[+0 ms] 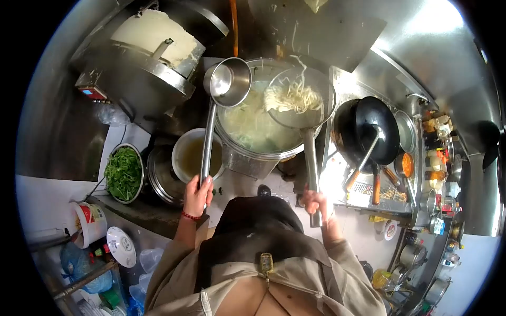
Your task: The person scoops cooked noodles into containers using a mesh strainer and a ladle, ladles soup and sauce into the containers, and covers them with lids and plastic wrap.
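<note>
My left hand (198, 196) is closed around the long handle of a metal ladle (228, 81), whose bowl hangs over the left rim of a big pot (284, 154). In my right hand (315, 202) is the handle of a round strainer (309, 138), held over the right side of the pot. Pale noodles (293, 98) lie in the strainer, with a strand or two trailing above its far edge. Cloudy liquid with pale strands fills the pot. Left of the pot, below the ladle's handle, stands a white bowl (182, 138) of brownish liquid.
Leafy greens (123, 174) fill a bowl at left, beside a lidded metal pot (162, 174). A machine holding dough (153, 37) stands at the back left. Black woks (377, 131) and a red-orange sauce ladle (406, 164) sit on the right counter. Seasoning containers (436, 158) line the far right.
</note>
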A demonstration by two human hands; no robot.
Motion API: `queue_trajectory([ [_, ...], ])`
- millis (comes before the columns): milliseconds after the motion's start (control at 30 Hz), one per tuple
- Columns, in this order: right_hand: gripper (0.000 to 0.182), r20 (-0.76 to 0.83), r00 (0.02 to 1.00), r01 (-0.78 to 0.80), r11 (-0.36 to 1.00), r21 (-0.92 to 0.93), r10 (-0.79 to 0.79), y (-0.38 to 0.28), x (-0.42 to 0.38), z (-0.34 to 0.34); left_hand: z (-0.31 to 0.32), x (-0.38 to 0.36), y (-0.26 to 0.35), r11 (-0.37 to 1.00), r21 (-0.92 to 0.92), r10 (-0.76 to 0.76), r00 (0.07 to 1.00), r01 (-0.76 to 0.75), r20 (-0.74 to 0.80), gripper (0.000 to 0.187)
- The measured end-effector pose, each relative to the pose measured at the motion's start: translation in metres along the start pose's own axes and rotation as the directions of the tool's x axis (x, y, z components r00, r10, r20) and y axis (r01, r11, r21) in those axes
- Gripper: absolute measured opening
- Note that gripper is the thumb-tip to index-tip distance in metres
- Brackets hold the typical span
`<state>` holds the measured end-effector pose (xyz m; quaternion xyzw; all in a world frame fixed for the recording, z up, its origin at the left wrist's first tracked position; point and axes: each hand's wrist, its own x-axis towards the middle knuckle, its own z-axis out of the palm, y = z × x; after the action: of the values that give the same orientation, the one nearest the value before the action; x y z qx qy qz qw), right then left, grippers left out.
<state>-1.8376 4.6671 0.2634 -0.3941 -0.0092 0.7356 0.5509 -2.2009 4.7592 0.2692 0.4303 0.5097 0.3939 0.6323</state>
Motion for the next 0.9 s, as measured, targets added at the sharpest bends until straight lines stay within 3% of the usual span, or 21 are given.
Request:
queue_trajectory([
  [133,0.022,0.003,0.998,0.056,0.985,-0.165,-0.057,-0.002,-0.025,0.012,0.003,0.01,0.002,1.0,-0.028,-0.009,1.0,0.008,-0.021,0.021],
  [200,0.024,-0.081,0.993,0.067,0.983,-0.173,-0.082,0.005,-0.029,0.015,0.0,0.014,-0.002,0.999,-0.041,-0.005,1.0,0.004,-0.015,0.02],
  [333,0.019,-0.028,0.996,0.087,0.995,-0.042,-0.088,-0.002,-0.027,0.023,0.005,0.02,0.001,1.0,-0.024,0.0,1.0,0.0,-0.016,0.019],
  [500,0.018,-0.078,0.984,0.147,0.976,-0.16,-0.16,-0.006,-0.034,0.033,0.002,0.031,-0.006,1.0,0.006,0.022,1.0,-0.022,-0.021,0.018],
  [600,0.019,-0.044,0.99,0.131,0.986,-0.102,-0.136,-0.01,-0.042,0.044,0.008,0.043,-0.002,0.999,0.001,-0.054,0.998,0.054,-0.015,0.019],
  [633,0.02,-0.018,0.992,0.124,0.99,-0.072,-0.126,-0.01,-0.044,0.048,0.012,0.048,0.001,0.994,-0.05,-0.102,0.995,0.102,-0.001,0.019],
  [733,0.021,-0.077,0.982,0.145,0.952,-0.27,-0.171,-0.001,-0.041,0.062,0.034,0.068,0.008,0.949,-0.199,-0.236,0.97,0.244,0.062,0.018],
  [800,0.025,-0.112,0.979,0.113,0.908,-0.403,-0.172,0.002,-0.034,0.075,0.047,0.078,0.011,0.827,-0.432,-0.298,0.932,0.359,0.205,0.015],
  [900,0.027,-0.103,0.967,0.154,0.855,-0.494,-0.233,0.016,-0.018,0.066,0.066,0.077,0.029,0.717,-0.555,-0.301,0.906,0.421,0.299,0.014],
])
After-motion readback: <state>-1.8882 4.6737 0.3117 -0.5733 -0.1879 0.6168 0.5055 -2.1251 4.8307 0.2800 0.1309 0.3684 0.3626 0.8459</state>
